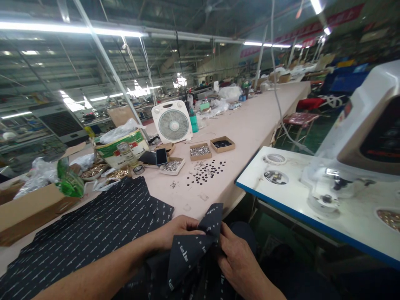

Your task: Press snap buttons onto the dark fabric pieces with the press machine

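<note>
A piece of black fabric with white printed lettering (187, 254) is bunched in front of me, off the table's near edge. My left hand (176, 231) pinches it from the left, thumb laid along a fold. From the right, my right hand (233, 250) grips the same fabric, its fingertips partly hidden behind the cloth. One corner of the cloth stands up between the hands, and another flap hangs toward me. To the left, a large spread of black fabric with rows of white print (93, 229) lies on the table.
Small black round parts (206, 173) lie scattered beyond my hands. Behind them are a box of metal pieces (200, 157), a box of black parts (229, 148) and a white fan (173, 104). A white machine (353, 137) stands on a blue-edged table (300, 208) at right. A cardboard box (34, 212) sits left.
</note>
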Demonstrator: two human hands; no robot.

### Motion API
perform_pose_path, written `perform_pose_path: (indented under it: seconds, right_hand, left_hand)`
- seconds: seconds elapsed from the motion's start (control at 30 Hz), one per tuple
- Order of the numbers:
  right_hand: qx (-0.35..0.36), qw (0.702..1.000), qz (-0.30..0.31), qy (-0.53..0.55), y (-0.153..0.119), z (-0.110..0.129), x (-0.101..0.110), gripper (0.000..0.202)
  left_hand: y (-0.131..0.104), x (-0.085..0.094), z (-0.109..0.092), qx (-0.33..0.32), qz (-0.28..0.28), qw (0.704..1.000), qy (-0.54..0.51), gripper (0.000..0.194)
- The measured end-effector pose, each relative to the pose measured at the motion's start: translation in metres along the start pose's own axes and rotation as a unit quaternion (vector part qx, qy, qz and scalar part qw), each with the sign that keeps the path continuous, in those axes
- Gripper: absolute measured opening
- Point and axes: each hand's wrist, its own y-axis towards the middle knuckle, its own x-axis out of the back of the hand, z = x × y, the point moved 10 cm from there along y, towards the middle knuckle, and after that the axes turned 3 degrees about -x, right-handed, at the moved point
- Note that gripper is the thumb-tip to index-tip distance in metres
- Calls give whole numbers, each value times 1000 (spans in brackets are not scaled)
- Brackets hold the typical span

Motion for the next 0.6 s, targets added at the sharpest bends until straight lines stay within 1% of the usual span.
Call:
perform_pose_path:
  seconds: [0.1, 0.17, 0.23, 0.3, 0.37, 0.43, 0.5, 0.6]
  right_hand:
    - [4, 999, -42, 5, -3, -1, 9, 31]
    - [10, 997, -81, 17, -4, 1, 18, 23]
    - [15, 994, -108, 31, -6, 3, 26, 21]
    - [4, 992, -121, 40, -7, -1, 32, 20]
    - [-34, 991, -122, 41, -11, -14, 35, 22]
    - [-89, 989, -117, 35, -17, -33, 37, 25]
    - [-143, 982, -117, 29, -24, -53, 43, 29]
    - [-202, 972, -116, 29, -36, -75, 54, 33]
  left_hand:
    - [-5, 19, -9, -26, -64, 997, 42, 46]
    - [-11, 34, -14, -31, -110, 991, 66, 43]
    - [-16, 52, -9, -11, -145, 988, 50, 46]
    - [-23, 76, 4, 16, -181, 983, 12, 53]
    - [-36, 110, 17, 29, -239, 970, -15, 58]
    - [-61, 154, 33, 54, -313, 948, -9, 60]
    - [-97, 199, 49, 101, -387, 916, 31, 59]
    - [-159, 257, 69, 151, -482, 862, 46, 55]
